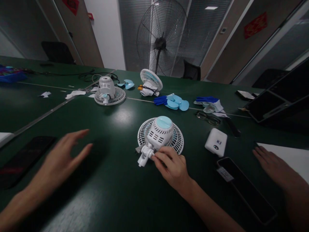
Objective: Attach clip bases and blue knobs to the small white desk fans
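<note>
A small white fan point(158, 137) lies grille-down on the green table, its light-blue motor cap facing up. At the near side of its housing, a white pivot bracket point(146, 154) sticks out. With fingers closed, my right hand point(172, 162) pinches the right end of that bracket joint; whatever small part sits under the fingertips is hidden. My left hand point(65, 154) hovers over the table to the left of the fan, holding nothing, thumb and fingers apart. Part of a plug shows beside the bracket.
Two more small fans point(107, 90) point(151, 82), light-blue fan blades point(177, 102) and gloves point(209, 101) lie farther back. To the right are glasses point(208, 118), a white power bank point(216, 141), a phone point(246, 190) and another person's hand point(275, 164). A dark phone point(24, 158) lies left.
</note>
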Available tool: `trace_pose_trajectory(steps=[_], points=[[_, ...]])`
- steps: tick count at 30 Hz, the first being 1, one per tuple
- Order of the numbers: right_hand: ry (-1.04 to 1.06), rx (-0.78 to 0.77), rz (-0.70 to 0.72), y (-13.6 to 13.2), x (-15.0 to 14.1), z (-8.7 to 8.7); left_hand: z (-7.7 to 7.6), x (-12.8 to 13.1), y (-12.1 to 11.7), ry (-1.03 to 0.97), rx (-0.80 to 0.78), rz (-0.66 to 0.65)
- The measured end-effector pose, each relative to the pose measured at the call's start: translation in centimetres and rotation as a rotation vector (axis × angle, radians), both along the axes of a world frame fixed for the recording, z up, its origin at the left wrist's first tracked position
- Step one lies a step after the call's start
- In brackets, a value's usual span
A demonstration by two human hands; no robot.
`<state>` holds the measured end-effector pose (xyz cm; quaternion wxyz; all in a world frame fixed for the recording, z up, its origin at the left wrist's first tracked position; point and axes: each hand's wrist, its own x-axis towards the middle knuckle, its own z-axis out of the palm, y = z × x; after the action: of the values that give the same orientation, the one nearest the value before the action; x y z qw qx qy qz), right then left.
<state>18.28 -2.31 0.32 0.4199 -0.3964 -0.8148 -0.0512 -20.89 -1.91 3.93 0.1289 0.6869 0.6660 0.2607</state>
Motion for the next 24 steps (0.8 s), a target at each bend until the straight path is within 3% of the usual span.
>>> trace_pose_trajectory(steps=[2, 4, 7, 10, 16, 20, 24], points=[[0.035, -0.025, -0.013, -0.2, -0.2, 0.2, -0.4, 6.5, -0.1, -0.167, -0.095, -0.283], [0.023, -0.015, 0.016, -0.2, 0.0, 0.3, -1.3, 12.0, 0.1, -0.338, -0.202, -0.487], [-0.083, 0.071, 0.135, 0.0, 0.9, 0.4, -2.5, 16.7, 0.4, -0.558, -0.166, -0.533], [-0.105, 0.127, 0.127, 0.2, 1.2, 0.5, -3.1, 18.0, 0.5, -0.647, -0.11, -0.521], [-0.066, 0.155, 0.03, 0.4, 0.8, 1.0, -3.0, 17.5, 0.2, -0.615, -0.089, -0.526], [-0.109, 0.093, 0.079, 0.4, 0.9, 1.0, -3.0, 17.7, 0.1, -0.592, -0.074, -0.526], [-0.044, 0.0, 0.036, 0.1, 0.4, 0.5, -3.0, 17.7, 0.2, -0.541, -0.071, -0.522]])
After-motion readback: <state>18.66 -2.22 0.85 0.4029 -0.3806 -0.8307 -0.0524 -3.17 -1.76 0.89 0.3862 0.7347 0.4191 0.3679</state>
